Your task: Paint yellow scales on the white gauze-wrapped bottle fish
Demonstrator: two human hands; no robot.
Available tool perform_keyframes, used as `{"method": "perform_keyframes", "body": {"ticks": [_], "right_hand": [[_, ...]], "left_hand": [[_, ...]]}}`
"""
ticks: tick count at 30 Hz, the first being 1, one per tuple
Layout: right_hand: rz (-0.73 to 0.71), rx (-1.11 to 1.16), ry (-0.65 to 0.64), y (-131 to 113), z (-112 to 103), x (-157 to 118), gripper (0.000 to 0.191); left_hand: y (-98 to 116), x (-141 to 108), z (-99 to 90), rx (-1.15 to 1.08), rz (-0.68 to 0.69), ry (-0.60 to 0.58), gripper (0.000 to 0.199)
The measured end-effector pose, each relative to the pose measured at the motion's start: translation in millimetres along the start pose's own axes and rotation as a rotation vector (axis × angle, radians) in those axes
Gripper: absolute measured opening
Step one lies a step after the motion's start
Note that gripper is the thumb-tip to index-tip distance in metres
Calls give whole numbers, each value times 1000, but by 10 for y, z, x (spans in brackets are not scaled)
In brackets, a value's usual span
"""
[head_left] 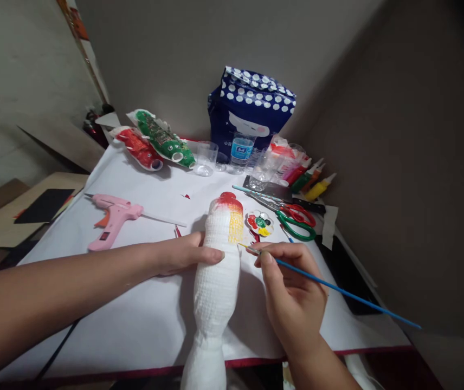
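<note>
A white gauze-wrapped fish-shaped form [216, 276] lies lengthwise before me, its narrow lower end reaching past the table's front edge. Its far end is painted red, with a yellow patch below on the right side. My left hand [189, 254] grips the form from the left, thumb across the top and the other fingers hidden beneath. Pinched in my right hand [291, 281] is a thin blue paintbrush [349, 295], its yellow-coated tip at the lower edge of the yellow patch. Beyond it sits a flower-shaped paint palette [259, 223] with red, green, yellow and black paint.
A pink glue gun [114, 214] lies at left. Red [138, 149] and green [162, 136] fish figures are at the back, beside clear plastic cups [206, 157], a water bottle [242, 151] and a blue bag [252, 108]. Green-handled scissors [297, 227] and paint bottles [319, 188] stand right.
</note>
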State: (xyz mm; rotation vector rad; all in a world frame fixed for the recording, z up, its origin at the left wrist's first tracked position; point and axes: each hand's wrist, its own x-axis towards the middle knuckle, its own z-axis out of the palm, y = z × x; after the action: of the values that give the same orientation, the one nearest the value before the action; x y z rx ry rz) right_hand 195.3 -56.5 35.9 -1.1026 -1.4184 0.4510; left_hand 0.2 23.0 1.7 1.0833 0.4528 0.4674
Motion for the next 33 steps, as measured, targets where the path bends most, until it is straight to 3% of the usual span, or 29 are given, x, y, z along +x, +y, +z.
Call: {"method": "perform_keyframes", "body": {"ticks": [4, 7, 10, 13, 18, 33], "right_hand": [[27, 28, 80, -8, -99, 107, 6], [23, -49, 78, 107, -249, 344, 3], [72, -241, -49, 366, -362, 616, 8], [146, -297, -146, 635, -389, 763, 12], [177, -351, -232, 815, -412, 732, 12], [162, -424, -332, 796, -438, 710, 8]], "left_hand": [[4, -13, -11, -14, -45, 20, 75], [12, -14, -16, -9, -36, 17, 75], [13, -8, -16, -7, -8, -9, 71], [1, -2, -27, -16, 0, -33, 68], [-15, -9, -59, -35, -67, -16, 67], [-25, -17, -96, -48, -85, -38, 71]]}}
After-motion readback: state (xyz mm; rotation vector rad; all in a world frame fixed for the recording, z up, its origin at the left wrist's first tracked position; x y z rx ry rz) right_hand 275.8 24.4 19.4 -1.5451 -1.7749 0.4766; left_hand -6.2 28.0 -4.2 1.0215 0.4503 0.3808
